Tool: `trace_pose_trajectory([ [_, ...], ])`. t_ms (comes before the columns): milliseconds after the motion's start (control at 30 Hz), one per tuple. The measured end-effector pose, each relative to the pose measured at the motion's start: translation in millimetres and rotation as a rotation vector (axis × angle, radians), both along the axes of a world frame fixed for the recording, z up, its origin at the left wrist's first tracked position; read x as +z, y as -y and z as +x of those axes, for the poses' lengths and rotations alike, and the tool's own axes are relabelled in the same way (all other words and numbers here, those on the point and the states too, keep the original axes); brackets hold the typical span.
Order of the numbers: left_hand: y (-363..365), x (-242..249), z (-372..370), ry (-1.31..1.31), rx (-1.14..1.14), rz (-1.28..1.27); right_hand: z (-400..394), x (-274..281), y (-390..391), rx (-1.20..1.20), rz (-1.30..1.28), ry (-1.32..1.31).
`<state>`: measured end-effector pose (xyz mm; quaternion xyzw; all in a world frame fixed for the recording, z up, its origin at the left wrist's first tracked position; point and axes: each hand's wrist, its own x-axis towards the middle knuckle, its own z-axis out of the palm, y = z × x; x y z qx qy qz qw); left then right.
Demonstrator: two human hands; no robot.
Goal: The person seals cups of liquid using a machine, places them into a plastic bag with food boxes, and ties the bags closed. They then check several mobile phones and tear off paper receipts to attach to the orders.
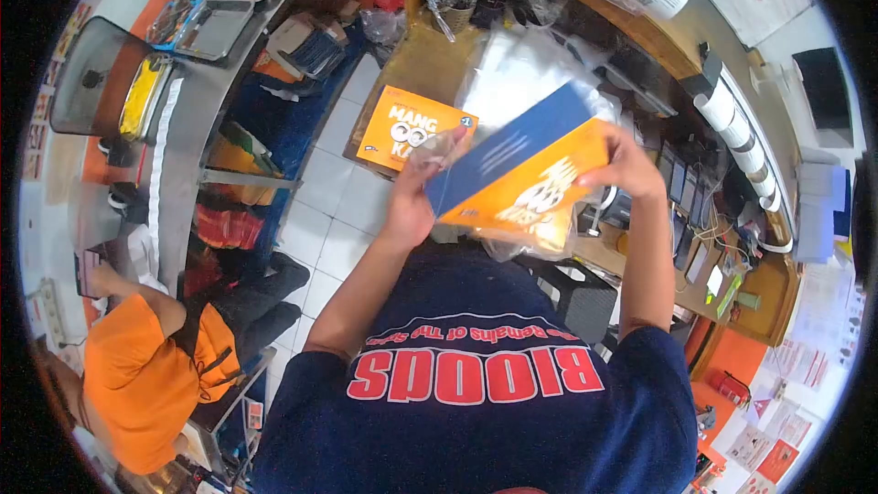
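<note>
An orange and dark blue cardboard box (530, 165) is held up in front of my chest, tilted, with white lettering on its orange side. My left hand (413, 197) is closed around its left end, with the fingers blurred. At the opposite end my right hand (626, 165) grips the orange side, thumb on the front. Just beyond my left hand, a similar orange box (393, 123) with white lettering lies on the brown table. Clear plastic bags (521, 59) spread behind the held box, and more plastic hangs below it.
A basket of tools (455, 16) stands at the back of the table (425, 55). On the left, a person in an orange shirt (137, 375) sits by a metal counter (183, 146) with trays. A black box-like object (585, 302) is close to my right side; cables lie farther right.
</note>
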<state>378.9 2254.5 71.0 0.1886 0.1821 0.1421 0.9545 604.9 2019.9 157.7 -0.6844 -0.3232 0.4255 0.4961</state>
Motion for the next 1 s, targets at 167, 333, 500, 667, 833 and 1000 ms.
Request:
trace_pose_trajectory([
  [167,-8,4,1,-0.059,-0.285,0.514,-16,-8,32,0.084,-0.367,0.303],
  [333,10,-6,16,0.008,-0.355,0.87,-8,5,83,-0.167,-0.334,0.241],
  [500,9,21,18,0.079,-0.396,0.483,-3,-2,104,-0.39,-0.193,0.249],
  [667,18,45,36,0.177,-0.302,0.722,-19,-24,75,0.064,-0.317,0.284],
  [833,54,60,39,0.387,-0.607,0.852,-13,-62,50,0.246,-0.359,0.24],
  [1000,64,52,43,0.485,-0.602,0.86,8,-113,52,0.346,-0.67,0.242],
])
